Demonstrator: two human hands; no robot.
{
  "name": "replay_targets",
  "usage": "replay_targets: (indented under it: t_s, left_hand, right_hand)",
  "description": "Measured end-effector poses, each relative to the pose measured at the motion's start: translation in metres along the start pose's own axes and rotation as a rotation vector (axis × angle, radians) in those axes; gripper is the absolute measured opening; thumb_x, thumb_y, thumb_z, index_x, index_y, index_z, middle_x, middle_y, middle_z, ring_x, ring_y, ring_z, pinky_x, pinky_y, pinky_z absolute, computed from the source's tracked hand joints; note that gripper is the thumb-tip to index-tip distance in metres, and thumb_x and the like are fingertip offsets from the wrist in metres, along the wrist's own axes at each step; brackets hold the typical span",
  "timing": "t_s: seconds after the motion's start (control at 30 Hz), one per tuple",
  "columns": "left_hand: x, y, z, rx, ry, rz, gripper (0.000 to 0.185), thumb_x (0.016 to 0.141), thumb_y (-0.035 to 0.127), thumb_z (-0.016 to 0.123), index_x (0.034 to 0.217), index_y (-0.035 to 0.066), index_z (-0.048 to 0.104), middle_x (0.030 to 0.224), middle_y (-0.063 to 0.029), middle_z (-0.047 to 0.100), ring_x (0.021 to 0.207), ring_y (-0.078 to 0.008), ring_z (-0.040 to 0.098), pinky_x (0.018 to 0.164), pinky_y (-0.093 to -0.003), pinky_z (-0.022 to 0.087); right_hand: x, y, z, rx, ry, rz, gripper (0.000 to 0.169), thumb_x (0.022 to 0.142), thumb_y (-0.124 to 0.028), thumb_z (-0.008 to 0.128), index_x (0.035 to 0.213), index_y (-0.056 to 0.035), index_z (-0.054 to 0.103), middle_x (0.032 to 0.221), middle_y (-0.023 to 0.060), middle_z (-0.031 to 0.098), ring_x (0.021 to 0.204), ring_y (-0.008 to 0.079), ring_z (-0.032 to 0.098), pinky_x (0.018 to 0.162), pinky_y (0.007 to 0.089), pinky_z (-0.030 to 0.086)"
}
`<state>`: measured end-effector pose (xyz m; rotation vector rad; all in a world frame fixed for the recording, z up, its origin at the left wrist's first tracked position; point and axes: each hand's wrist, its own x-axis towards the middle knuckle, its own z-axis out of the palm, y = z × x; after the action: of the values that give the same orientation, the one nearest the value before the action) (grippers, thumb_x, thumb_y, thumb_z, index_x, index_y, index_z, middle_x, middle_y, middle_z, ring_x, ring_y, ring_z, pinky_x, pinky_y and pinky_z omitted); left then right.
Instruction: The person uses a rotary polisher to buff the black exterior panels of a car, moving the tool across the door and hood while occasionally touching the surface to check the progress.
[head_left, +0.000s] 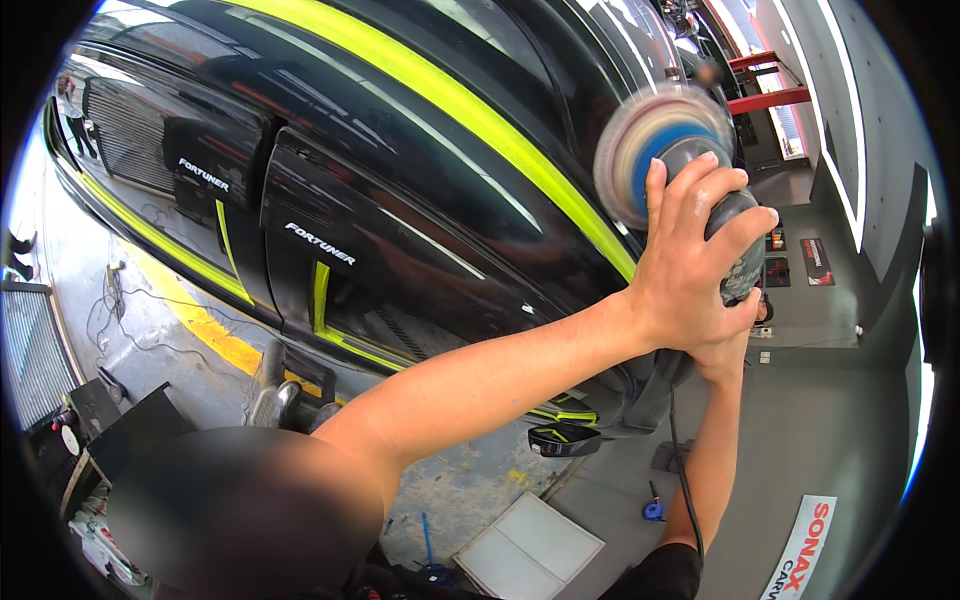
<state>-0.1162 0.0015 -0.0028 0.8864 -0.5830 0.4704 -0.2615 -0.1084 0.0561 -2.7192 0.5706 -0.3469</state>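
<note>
My left hand (686, 262) is spread over the head of a dark corded polisher (742, 247), its fingers curled round the housing. Below it, my right hand (721, 356) is around the tool's lower body, mostly hidden by the left hand. The polisher's round pad (619, 161), with pale, reddish and blue rings, looks blurred and lies over the glossy black body of a car (420, 180). Whether it touches the paint cannot be told. A bright yellow-green stripe (480, 124) runs along the car towards the pad. The power cord (679, 450) hangs down along my right forearm.
Loose cables (120, 307) lie on the floor beside a yellow line (202, 330). A pale panel (529, 540) and a small blue object (653, 511) are on the floor below. Black bins or boxes (142, 427) stand lower left. The car's side mirror (564, 440) juts out. Red beams (772, 100) are upper right.
</note>
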Motion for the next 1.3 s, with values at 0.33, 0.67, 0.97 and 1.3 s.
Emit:
replay_targets:
  t_s: [0.33,0.67,0.97,1.3]
  left_hand:
    - [0.029,-0.008,-0.021,0.011,0.033,0.065,0.073,0.054,0.024,0.085,0.123,0.019,0.063,0.135,-0.0138,0.048,0.13,-0.041,0.044,0.111,-0.062,0.022]
    - [0.062,-0.01,-0.047,0.037,0.102,0.11,0.072,0.054,0.023,0.084,0.122,0.014,0.064,0.131,-0.0151,0.049,0.125,-0.0396,0.046,0.108,-0.0581,0.028]
    - [0.084,-0.017,-0.069,0.022,0.138,0.105,0.071,0.055,0.023,0.084,0.122,0.017,0.061,0.132,-0.015,0.046,0.129,-0.0427,0.042,0.111,-0.0693,0.019]
    - [0.116,-0.017,-0.092,0.126,0.229,0.152,0.065,0.059,0.023,0.081,0.119,0.009,0.064,0.124,-0.0163,0.053,0.114,-0.035,0.049,0.101,-0.0453,0.042]
  right_hand:
    - [0.02,-0.035,0.002,-0.02,-0.167,0.033,0.084,0.078,-0.016,0.086,0.148,0.0079,0.046,0.143,0.0145,0.059,0.126,0.0233,0.059,0.107,0.0376,0.045]
    - [0.053,-0.096,0.023,0.078,-0.018,-0.178,0.051,0.065,-0.015,0.089,0.104,0.006,0.064,0.099,0.0108,0.071,0.087,0.0195,0.067,0.077,0.0366,0.054]
    - [0.076,-0.137,0.031,0.039,-0.139,-0.084,0.055,0.066,-0.016,0.088,0.111,0.0035,0.063,0.103,0.01,0.071,0.089,0.0186,0.068,0.08,0.0348,0.055]
    - [0.102,-0.168,0.035,0.041,-0.164,-0.163,0.06,0.064,-0.016,0.088,0.115,0.0023,0.062,0.106,0.0098,0.07,0.097,0.019,0.067,0.09,0.0358,0.053]
